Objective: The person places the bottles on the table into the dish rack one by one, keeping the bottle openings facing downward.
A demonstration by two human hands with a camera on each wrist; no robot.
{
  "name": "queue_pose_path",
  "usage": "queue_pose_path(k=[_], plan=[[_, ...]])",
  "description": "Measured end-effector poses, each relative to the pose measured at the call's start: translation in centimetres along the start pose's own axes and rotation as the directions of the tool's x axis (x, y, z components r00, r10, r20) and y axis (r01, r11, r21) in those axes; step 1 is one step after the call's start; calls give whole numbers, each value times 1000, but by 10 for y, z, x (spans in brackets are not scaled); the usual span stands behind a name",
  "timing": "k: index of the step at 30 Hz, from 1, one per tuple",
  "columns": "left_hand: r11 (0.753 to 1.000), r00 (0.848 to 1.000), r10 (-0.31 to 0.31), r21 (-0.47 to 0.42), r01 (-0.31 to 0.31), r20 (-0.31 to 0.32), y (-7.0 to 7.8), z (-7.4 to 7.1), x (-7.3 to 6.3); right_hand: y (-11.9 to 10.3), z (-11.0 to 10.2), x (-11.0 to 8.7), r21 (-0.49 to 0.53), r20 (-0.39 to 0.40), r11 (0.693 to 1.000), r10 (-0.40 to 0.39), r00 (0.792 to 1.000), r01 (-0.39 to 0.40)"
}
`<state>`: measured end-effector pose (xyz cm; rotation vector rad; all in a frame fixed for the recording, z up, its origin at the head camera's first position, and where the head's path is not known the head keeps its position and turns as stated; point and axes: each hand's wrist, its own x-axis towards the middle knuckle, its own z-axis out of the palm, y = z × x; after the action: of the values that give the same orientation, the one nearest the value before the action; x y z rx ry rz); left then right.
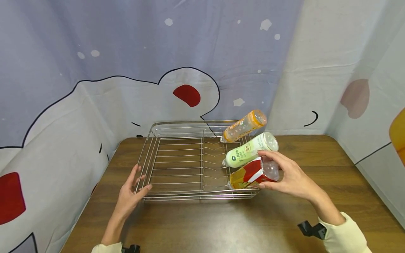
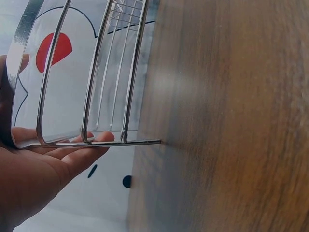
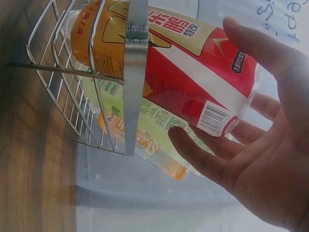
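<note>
A metal wire rack (image 1: 201,168) stands on the wooden table. My left hand (image 1: 129,193) holds its near left corner, the thumb over the front rail and fingers along the outer side. In the left wrist view, the fingers (image 2: 79,150) lie against the end wires. Three bottles lean neck-down in the rack's right part: a clear orange-labelled bottle (image 1: 243,126) at the back, a pale green bottle (image 1: 251,149) in the middle, and a red and yellow bottle (image 1: 253,174) in front. My right hand (image 1: 292,175) spans the red bottle's raised base, thumb and fingers at its opposite sides.
The wooden table (image 1: 215,225) extends in front of the rack and to its right. A patterned curtain (image 1: 126,52) hangs close behind the rack, with more fabric at both sides. A divider wire (image 1: 202,161) runs across the rack left of the bottles.
</note>
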<state>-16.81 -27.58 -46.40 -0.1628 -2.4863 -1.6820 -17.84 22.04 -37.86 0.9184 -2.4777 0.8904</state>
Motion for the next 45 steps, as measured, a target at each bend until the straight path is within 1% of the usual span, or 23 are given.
queue_pose_path(k=[7, 13, 19, 21, 25, 29, 32, 34, 37, 40, 43, 45], plan=[[999, 1000, 10, -47, -9, 14, -1, -1, 0, -1, -4, -1, 16, -7, 1000, -3, 1000, 3], [1000, 1000, -2, -27, 2, 20, 0, -1, 1, -1, -10, -3, 9, -12, 1000, 1, 1000, -1], [1000, 999, -12, -1, 12, 32, 0, -3, 2, 0, -14, -5, 105, -9, 994, 17, 1000, -16], [1000, 999, -14, 6, 13, 36, 1, -4, 3, 1, -16, -6, 122, -6, 992, 25, 1000, -24], [998, 998, -31, 61, 28, 47, 6, -8, 4, 3, -20, -9, 111, -9, 993, 39, 999, -38], [990, 999, -21, 144, 14, 45, 12, -12, 6, 4, -26, -13, 99, -21, 994, 55, 998, -52], [973, 999, 36, 226, -41, 27, 19, -16, 8, 5, -33, -17, 78, -36, 995, 73, 997, -70], [952, 996, 88, 292, -87, 8, 26, -19, 9, 6, -37, -21, 55, -45, 995, 84, 995, -81], [917, 986, 167, 367, -154, -5, 37, -23, 10, 8, -43, -25, 2, -55, 995, 97, 994, -97], [892, 976, 218, 404, -203, 8, 47, -26, 11, 11, -48, -29, -83, -69, 989, 116, 991, -122], [869, 965, 261, 426, -251, 35, 55, -26, 11, 13, -51, -31, -178, -92, 973, 133, 987, -148], [844, 952, 300, 451, -291, 52, 58, -25, 11, 16, -52, -31, -223, -109, 963, 132, 985, -154]])
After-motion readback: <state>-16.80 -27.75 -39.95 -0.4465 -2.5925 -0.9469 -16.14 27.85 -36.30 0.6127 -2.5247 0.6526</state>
